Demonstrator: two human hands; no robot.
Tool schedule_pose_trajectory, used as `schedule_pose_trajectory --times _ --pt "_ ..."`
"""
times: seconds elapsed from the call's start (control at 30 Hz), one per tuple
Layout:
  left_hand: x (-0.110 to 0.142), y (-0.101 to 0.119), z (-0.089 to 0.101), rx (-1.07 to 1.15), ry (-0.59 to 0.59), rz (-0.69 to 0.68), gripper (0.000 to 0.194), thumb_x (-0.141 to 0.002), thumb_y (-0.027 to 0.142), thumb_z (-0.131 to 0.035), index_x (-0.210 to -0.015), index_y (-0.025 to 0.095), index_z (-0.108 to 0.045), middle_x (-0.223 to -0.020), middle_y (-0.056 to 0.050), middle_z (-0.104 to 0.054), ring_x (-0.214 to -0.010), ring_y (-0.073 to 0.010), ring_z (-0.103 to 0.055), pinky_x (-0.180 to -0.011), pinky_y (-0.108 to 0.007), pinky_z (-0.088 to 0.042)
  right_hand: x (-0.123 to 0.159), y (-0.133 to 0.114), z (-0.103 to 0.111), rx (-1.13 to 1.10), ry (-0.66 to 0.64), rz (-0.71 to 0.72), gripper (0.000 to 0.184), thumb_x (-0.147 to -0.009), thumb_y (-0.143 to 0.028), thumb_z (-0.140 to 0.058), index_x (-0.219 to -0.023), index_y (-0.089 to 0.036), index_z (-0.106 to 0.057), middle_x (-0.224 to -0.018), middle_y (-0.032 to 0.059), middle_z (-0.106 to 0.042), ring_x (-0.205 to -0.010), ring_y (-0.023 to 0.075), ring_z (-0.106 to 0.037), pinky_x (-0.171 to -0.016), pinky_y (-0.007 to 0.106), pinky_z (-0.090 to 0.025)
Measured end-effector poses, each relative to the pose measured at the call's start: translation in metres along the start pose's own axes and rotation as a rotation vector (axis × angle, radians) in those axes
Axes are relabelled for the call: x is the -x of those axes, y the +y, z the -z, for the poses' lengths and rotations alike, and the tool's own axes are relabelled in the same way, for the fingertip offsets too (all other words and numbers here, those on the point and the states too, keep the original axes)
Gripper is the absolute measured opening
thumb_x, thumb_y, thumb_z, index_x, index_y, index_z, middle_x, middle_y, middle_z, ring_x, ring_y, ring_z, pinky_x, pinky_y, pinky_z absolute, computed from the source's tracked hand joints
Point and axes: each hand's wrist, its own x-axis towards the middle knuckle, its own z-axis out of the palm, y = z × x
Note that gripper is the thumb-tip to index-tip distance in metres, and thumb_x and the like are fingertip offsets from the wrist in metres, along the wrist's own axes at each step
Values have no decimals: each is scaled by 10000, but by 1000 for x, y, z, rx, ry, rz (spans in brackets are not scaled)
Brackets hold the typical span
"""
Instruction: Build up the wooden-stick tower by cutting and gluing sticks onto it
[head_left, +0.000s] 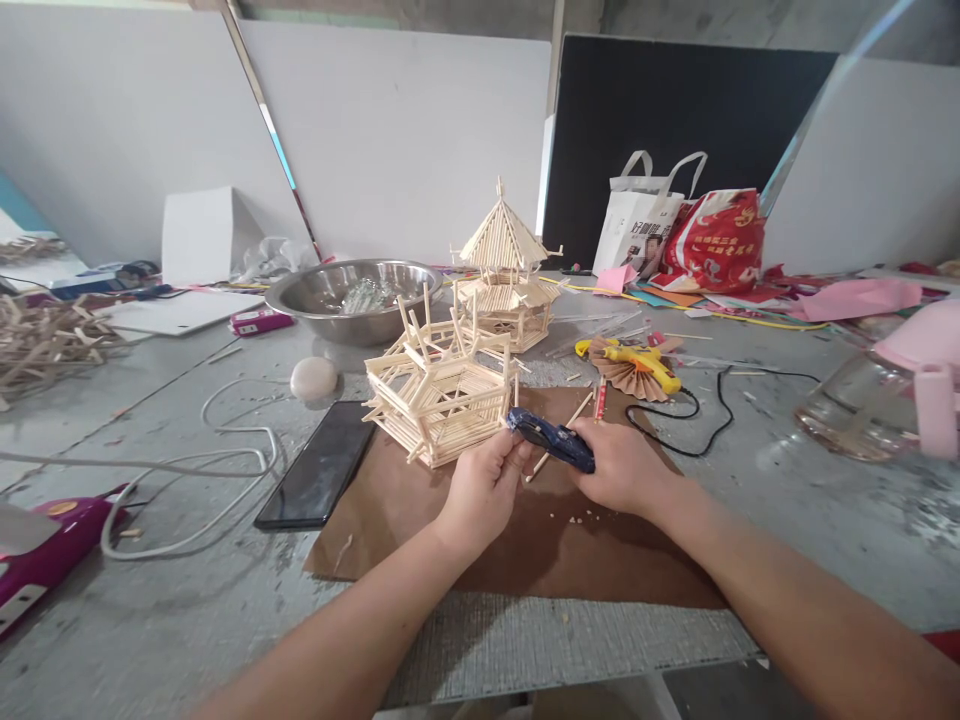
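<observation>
My right hand [619, 465] is wrapped round a dark blue hand tool [553, 440], its head pointing left. The tool's exact kind is hard to make out. At its head, my left hand [484, 490] is closed in a pinch, and what it holds, if anything, is hidden by the fingers. Just beyond my left hand stands an open-topped stick frame [450, 395] with several upright sticks. A loose wooden stick [538, 466] lies partly behind the tool on the brown sheet [525, 555]. Behind the frame is a roofed stick pavilion [504, 250].
A black phone [319, 470] and white cable [262, 460] lie left, near a purple power strip [64, 545]. Behind are a steel bowl [315, 310] and a round white object [313, 380]. A yellow glue gun [645, 365] and glass jug [847, 405] stand right.
</observation>
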Motion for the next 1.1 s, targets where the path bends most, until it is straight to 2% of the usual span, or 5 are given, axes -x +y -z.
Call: schedule_pose_trajectory --times 0.47,0.7,0.93,1.1 --pt "-3 0 0 44 -7 25 278 -852 264 -385 -608 170 -482 -482 44 -453 -444 -81 -447 -456 -186 -340 0 -2 -1 50 5 -39 130 -673 -232 -488 -791 -188 -521 -736 35 -627 -682 185 -583 -562 247 -310" --pt "-3 -6 -3 5 -6 11 269 -858 298 -369 -654 173 -493 -533 29 -502 -479 -91 -464 -502 -201 -370 -3 -1 -5 99 66 -96 125 -707 -303 -484 -745 -200 -545 -705 33 -641 -669 192 -595 -541 254 -306" --pt "-3 -4 -2 19 -27 29 267 -853 299 -384 -649 171 -499 -562 27 -509 -533 -93 -476 -546 -202 -377 -7 11 -6 80 167 -175 258 -711 -328 -496 -931 -206 -555 -869 66 -654 -794 242 -600 -606 292 -375" --pt "-4 -5 -2 37 4 43 191 -833 280 -425 -727 167 -538 -570 26 -508 -546 -98 -470 -547 -205 -376 -10 19 -7 53 150 -171 369 -734 -316 -490 -1085 -205 -506 -1005 81 -618 -896 246 -571 -693 319 -405"
